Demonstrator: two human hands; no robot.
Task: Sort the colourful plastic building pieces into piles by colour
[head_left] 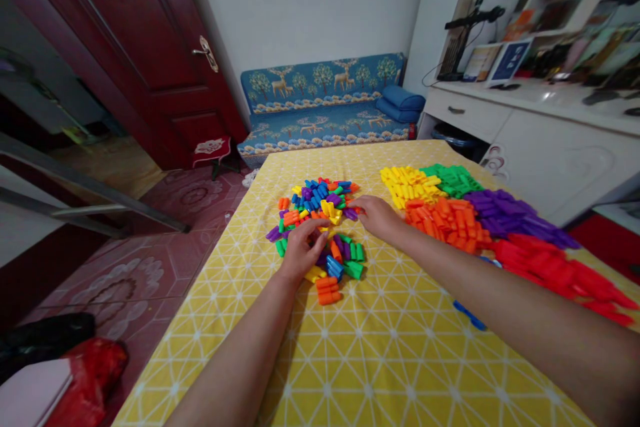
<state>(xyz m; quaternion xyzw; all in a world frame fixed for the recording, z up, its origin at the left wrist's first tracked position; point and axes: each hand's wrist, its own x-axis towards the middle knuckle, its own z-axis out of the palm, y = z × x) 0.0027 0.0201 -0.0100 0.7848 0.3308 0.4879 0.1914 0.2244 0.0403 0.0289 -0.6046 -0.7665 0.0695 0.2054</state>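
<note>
A mixed pile of small plastic pieces [313,198] in several colours lies on the table, left of centre. Over its near left part is my left hand [304,247], fingers curled beside yellow pieces; what they hold, if anything, is hidden. At the pile's right edge, my right hand [376,217] has its fingertips together near purple and red pieces, too small to make out. Right of it lie single-colour heaps: yellow [407,185], green [455,180], orange [447,221], purple [515,217] and red [560,267]. A few blue pieces [470,315] show beside my right forearm.
A yellow patterned cloth [375,360] covers the table. Behind it stands a blue sofa [320,127]. At the right is a white cabinet [555,147] with a ring light on top. A red door [135,27] and a small stool [213,150] are at the left.
</note>
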